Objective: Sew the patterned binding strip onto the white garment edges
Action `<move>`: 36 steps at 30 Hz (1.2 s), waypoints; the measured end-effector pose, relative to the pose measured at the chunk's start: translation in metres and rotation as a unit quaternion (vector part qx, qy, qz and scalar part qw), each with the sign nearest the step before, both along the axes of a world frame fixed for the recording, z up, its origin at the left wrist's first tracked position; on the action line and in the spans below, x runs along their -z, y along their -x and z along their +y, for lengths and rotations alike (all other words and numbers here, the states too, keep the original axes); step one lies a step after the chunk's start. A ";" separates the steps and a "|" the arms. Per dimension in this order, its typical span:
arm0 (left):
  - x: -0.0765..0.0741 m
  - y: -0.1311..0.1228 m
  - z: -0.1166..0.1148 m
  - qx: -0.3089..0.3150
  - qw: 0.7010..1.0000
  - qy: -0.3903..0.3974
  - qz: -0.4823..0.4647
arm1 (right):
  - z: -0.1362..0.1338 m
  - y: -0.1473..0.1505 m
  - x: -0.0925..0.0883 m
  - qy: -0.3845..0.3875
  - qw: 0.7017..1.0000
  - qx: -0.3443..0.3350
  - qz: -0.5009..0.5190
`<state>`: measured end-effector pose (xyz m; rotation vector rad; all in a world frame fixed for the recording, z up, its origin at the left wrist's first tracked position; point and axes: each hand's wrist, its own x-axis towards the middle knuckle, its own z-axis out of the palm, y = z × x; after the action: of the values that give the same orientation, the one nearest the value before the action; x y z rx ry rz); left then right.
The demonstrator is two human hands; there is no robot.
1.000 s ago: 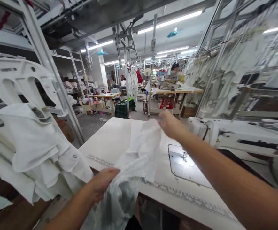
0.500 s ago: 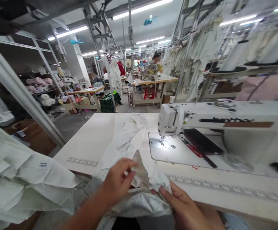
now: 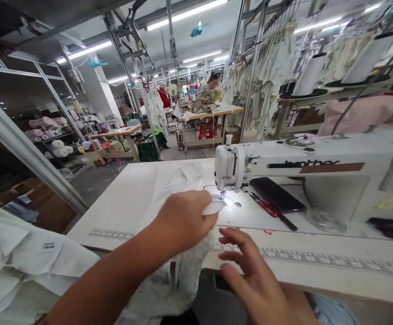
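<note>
My left hand (image 3: 187,219) is closed on a white garment (image 3: 191,266), and a pointed flap of it sticks out past the fingers beside the sewing machine's needle (image 3: 222,196). The garment drapes over the table's front edge, while another part lies flat on the tabletop behind the hand. To the right, my right hand (image 3: 255,277) is held apart from the cloth, its fingers spread and curved with nothing in them. The white sewing machine (image 3: 232,164) stands just beyond both hands, its lamp lighting the needle plate.
Right of the needle lie a black phone (image 3: 278,194), red-handled thread snips (image 3: 264,205) and a dark slim tool (image 3: 287,222). A ruler strip (image 3: 301,258) runs along the front edge. White fabric pieces (image 3: 20,253) are piled at left. A person (image 3: 215,85) is far back.
My left hand has lifted the garment and carried its edge up and right to the needle. My right hand has let go of the cloth and spread its fingers. The view has shifted slightly right.
</note>
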<state>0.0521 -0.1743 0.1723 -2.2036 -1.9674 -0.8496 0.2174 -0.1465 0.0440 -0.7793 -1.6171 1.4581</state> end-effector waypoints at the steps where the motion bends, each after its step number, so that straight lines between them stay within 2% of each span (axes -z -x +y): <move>1: -0.008 -0.008 0.001 0.007 0.999 -0.008 0.050 | -0.002 0.006 -0.005 -0.009 1.000 -0.019 0.008; 3: -0.020 -0.018 0.003 0.020 0.994 0.006 0.107 | -0.003 0.017 -0.017 0.003 0.998 -0.057 0.037; 6: -0.034 -0.009 0.000 0.023 0.992 0.045 0.112 | 0.002 0.021 -0.033 0.107 0.977 -0.137 0.127; 8: -0.036 0.006 -0.003 0.026 0.993 0.083 0.074 | 0.006 0.018 -0.036 0.196 0.949 -0.189 0.162; 9: -0.033 0.014 -0.003 0.022 0.993 0.108 0.045 | 0.007 0.017 -0.034 0.217 0.945 -0.189 0.158; 10: -0.027 0.020 -0.004 0.010 0.991 0.132 0.014 | 0.009 0.016 -0.030 0.205 0.955 -0.163 0.140; 11: -0.019 0.025 -0.003 -0.009 0.988 0.154 -0.017 | 0.010 0.016 -0.023 0.154 0.975 -0.115 0.111; 12: -0.008 0.028 -0.002 -0.030 0.983 0.172 -0.047 | 0.012 0.018 -0.014 0.068 0.994 -0.057 0.072; 13: 0.003 0.030 -0.001 -0.049 0.979 0.183 -0.077 | 0.013 0.020 -0.005 -0.040 0.999 -0.001 0.028; 14: 0.015 0.030 0.000 -0.065 0.974 0.187 -0.106 | 0.014 0.023 0.004 -0.148 0.988 0.040 -0.018; 16: 0.034 0.029 0.001 -0.085 0.965 0.190 -0.162 | 0.017 0.028 0.019 -0.311 0.941 0.083 -0.102; 17: 0.040 0.028 0.001 -0.093 0.960 0.190 -0.185 | 0.019 0.030 0.024 -0.357 0.920 0.090 -0.134; 19: 0.044 0.027 0.000 -0.107 0.952 0.194 -0.211 | 0.022 0.032 0.028 -0.396 0.897 0.094 -0.173; 22: 0.038 0.029 -0.003 -0.103 0.944 0.216 -0.227 | 0.027 0.031 0.023 -0.398 0.901 0.066 -0.160; 24: 0.035 0.032 -0.007 -0.064 0.940 0.237 -0.237 | 0.028 0.029 0.015 -0.354 0.928 0.031 -0.115; 25: 0.034 0.034 -0.009 -0.033 0.940 0.249 -0.229 | 0.028 0.028 0.011 -0.307 0.947 0.008 -0.094; 26: 0.035 0.036 -0.010 -0.005 0.943 0.259 -0.208 | 0.027 0.027 0.006 -0.237 0.969 -0.022 -0.074; 28: 0.041 0.041 -0.013 0.024 0.954 0.270 -0.125 | 0.023 0.025 -0.003 -0.036 0.995 -0.092 -0.030; 29: 0.045 0.044 -0.014 0.021 0.960 0.268 -0.073 | 0.020 0.025 -0.005 0.075 0.988 -0.132 0.000; 30: 0.049 0.046 -0.014 0.013 0.965 0.260 -0.024 | 0.017 0.025 -0.006 0.175 0.969 -0.172 0.036; 32: 0.057 0.048 -0.014 0.003 0.970 0.236 0.056 | 0.010 0.025 -0.005 0.309 0.915 -0.231 0.117; 34: 0.064 0.048 -0.011 0.010 0.972 0.207 0.112 | 0.003 0.026 -0.001 0.353 0.879 -0.261 0.186; 36: 0.070 0.044 -0.006 0.038 0.973 0.173 0.146 | -0.003 0.026 0.002 0.357 0.861 -0.274 0.236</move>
<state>0.0085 -0.1807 0.1021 -2.4251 -2.0144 -0.1742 0.1909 -0.1499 0.0420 -0.2693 -0.9218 2.5008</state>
